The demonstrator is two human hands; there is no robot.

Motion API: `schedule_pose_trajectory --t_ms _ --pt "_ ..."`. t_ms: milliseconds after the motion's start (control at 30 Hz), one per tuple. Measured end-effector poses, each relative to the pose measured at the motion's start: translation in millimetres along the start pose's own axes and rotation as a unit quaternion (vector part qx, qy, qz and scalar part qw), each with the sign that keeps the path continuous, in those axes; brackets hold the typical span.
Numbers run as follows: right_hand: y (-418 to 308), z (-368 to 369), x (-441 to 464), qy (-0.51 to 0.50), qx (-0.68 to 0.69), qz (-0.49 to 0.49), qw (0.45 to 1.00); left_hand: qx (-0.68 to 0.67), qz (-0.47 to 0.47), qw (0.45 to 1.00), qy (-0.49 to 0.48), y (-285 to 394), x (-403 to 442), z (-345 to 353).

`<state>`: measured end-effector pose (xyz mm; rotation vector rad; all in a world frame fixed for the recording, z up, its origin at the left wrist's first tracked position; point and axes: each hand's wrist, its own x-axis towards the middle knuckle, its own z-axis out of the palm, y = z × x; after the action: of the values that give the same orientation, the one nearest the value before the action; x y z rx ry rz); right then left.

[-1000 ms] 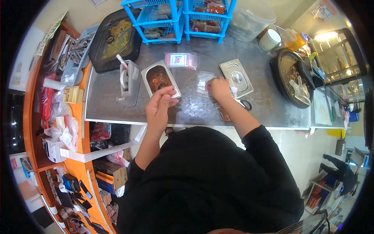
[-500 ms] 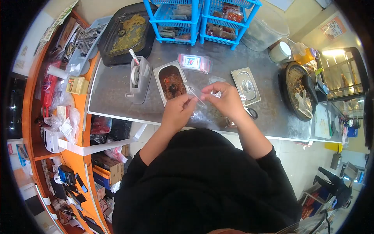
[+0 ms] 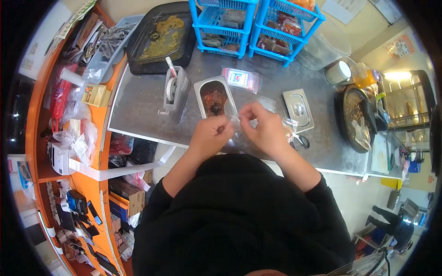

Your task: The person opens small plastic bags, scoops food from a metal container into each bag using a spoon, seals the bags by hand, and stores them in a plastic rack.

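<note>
Both hands meet over the front of the metal table. My left hand (image 3: 212,136) is closed, pinching a small clear plastic bag (image 3: 235,120) between thumb and forefinger. My right hand (image 3: 263,129) is curled opposite, thumb and forefinger at the bag's other edge. Just beyond my left hand sits a steel container (image 3: 199,87) with a dark red-brown, chunky mix inside. A stack of printed plastic bags (image 3: 241,79) lies behind it. To the right of my right hand are a steel lid (image 3: 299,110) and dark-handled scissors (image 3: 302,141), partly hidden by a clear packet (image 3: 290,125).
A grey tape dispenser (image 3: 177,99) stands left of the container. Behind it is a black pan (image 3: 138,50) with yellowish residue. Blue basket racks (image 3: 246,34) hold packets at the back. A dark round bowl (image 3: 343,115) is at right; orange shelving (image 3: 87,184) at left. Another person (image 3: 393,225) stands far right.
The view has shifted slightly, so the table items appear further right. My fingers have drawn closer together at the bag, and less of the bag shows between them.
</note>
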<state>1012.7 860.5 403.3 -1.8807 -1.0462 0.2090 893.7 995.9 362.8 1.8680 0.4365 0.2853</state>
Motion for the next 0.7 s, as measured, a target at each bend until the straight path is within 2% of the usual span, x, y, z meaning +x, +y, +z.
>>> schedule_pose_trajectory --t_ms 33,100,200,300,400,500,600,700 --pt "-2.2 -1.9 3.1 -0.049 -0.06 -0.083 0.994 0.012 -0.01 1.0 0.002 -0.6 0.3 -8.1" --pt "-6.4 -8.4 7.7 -0.143 -0.176 -0.245 0.943 0.035 -0.033 0.999 0.004 3.7 1.7 -29.1" --pt "-22.7 -1.9 11.5 -0.187 -0.16 -0.248 0.937 0.164 -0.066 0.984 -0.006 20.0 3.3 -55.1" --pt "-28.4 -1.1 18.3 -0.163 -0.065 -0.299 0.938 0.022 -0.001 0.998 -0.053 28.8 -2.6 -67.0" --pt "-26.6 0.8 21.4 -0.226 -0.054 -0.257 0.938 -0.177 0.09 0.949 -0.243 21.5 -8.8 -76.3" --pt "-26.3 7.7 26.3 -0.245 -0.022 -0.245 0.938 -0.27 0.053 0.898 -0.343 14.0 -13.7 -73.2" --pt "-24.3 13.1 32.3 -0.234 0.047 -0.209 0.948 -0.274 0.031 0.917 -0.287 14.4 -16.8 -81.1" --pt "2.2 13.9 45.0 -0.195 0.035 -0.13 0.972 -0.257 0.072 0.945 -0.191 -14.1 -17.4 -88.8"
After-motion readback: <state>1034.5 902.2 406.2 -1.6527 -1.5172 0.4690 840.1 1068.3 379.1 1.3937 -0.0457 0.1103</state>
